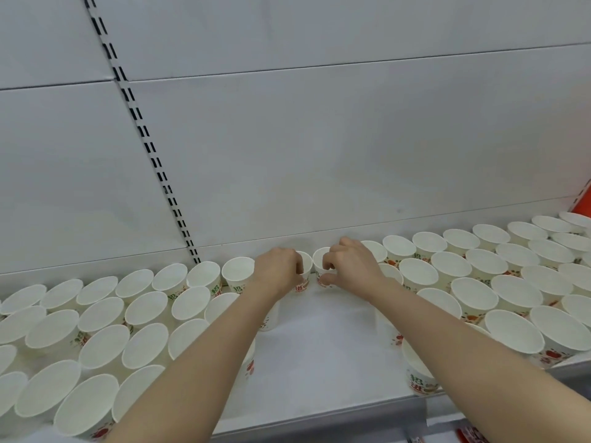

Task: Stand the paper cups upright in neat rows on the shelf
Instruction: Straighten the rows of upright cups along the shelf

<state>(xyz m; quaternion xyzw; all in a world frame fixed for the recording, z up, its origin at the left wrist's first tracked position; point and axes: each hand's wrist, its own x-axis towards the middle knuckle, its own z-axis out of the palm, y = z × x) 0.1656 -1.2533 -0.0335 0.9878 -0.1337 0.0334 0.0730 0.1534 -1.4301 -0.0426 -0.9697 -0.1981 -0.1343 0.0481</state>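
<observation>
A: Which step is in hand?
B: Filling the back row, at the frame's centre. The left hand pinches one paper cup; the right hand pinches a second cup, both upright on the shelf.
A: And next?
B: I think: release them, then fill the bare gap in front.

I count my two hands, one shelf and one slotted upright. The paper cups are too many and too overlapped to count exactly, several dozen.
</observation>
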